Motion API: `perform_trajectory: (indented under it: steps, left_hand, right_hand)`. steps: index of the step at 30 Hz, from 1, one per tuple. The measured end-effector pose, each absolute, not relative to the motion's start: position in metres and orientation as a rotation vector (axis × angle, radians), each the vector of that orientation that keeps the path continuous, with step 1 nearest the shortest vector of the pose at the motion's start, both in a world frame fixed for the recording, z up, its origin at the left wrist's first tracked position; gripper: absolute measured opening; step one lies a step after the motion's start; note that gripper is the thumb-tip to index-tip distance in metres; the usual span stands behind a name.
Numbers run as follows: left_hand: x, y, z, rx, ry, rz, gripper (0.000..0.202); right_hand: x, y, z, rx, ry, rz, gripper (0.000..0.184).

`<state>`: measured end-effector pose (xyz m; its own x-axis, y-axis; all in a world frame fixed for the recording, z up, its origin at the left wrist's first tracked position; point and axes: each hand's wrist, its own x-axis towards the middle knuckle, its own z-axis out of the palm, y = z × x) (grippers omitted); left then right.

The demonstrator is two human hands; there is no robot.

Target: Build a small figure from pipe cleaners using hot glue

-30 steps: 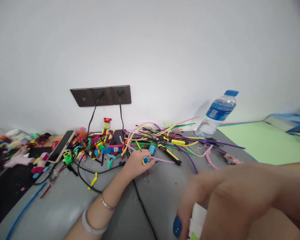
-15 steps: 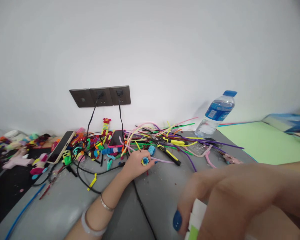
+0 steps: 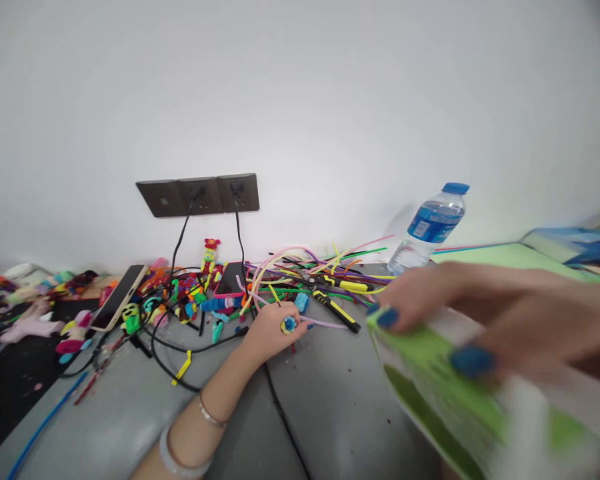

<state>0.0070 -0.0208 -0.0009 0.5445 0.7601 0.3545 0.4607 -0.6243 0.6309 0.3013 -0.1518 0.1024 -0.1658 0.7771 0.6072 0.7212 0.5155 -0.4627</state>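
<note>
Pinched a small blue-and-yellow piece [image 3: 289,325] in the left hand [image 3: 270,331] over the gray table [image 3: 337,400], well apart from the right hand [image 3: 510,303], clamped on a green-and-white packet [image 3: 420,353], too blurred to identify, having toy figures [image 3: 73,333] shaped but many pipe cleaners [image 3: 303,272] loose around the pliers [image 3: 341,312].

Right hand [image 3: 523,303] now higher, green-and-white packet [image 3: 443,373] largely in view

The head-worn camera looks forward and down, close over the table [image 3: 345,413], facing the wall [image 3: 300,100].
</note>
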Motion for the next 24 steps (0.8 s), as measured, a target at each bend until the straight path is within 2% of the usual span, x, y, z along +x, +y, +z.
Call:
perform_trajectory:
  steps: [3, 6, 10, 14, 19, 24]
  left_hand:
    - [0.007, -0.021, -0.002, 2.305, 0.992, 0.846, 0.019]
    - [0.007, -0.021, -0.002, 2.311, 0.979, 0.854, 0.018]
    - [0.007, -0.02, -0.002, 2.322, 0.97, 0.866, 0.021]
    - [0.008, -0.021, -0.001, 2.307, 0.971, 0.862, 0.023]
    - [0.008, -0.022, 0.001, 2.283, 0.978, 0.841, 0.024]
    - [0.008, -0.023, 0.001, 2.271, 0.981, 0.827, 0.025]
  right_hand:
    - [0.283, -0.101, 0.143, -1.249, -1.916, 0.119, 0.041]
    - [0.285, -0.061, 0.151, -1.325, -1.932, 0.22, 0.037]
    - [0.301, -0.014, 0.116, -1.592, -1.815, 0.088, 0.038]
    - [0.313, 0.026, 0.068, -1.816, -1.734, -0.238, 0.037]
    - [0.314, 0.05, 0.03, -1.846, -1.697, -0.365, 0.035]
    - [0.309, 0.057, 0.013, -1.906, -1.697, -0.377, 0.033]
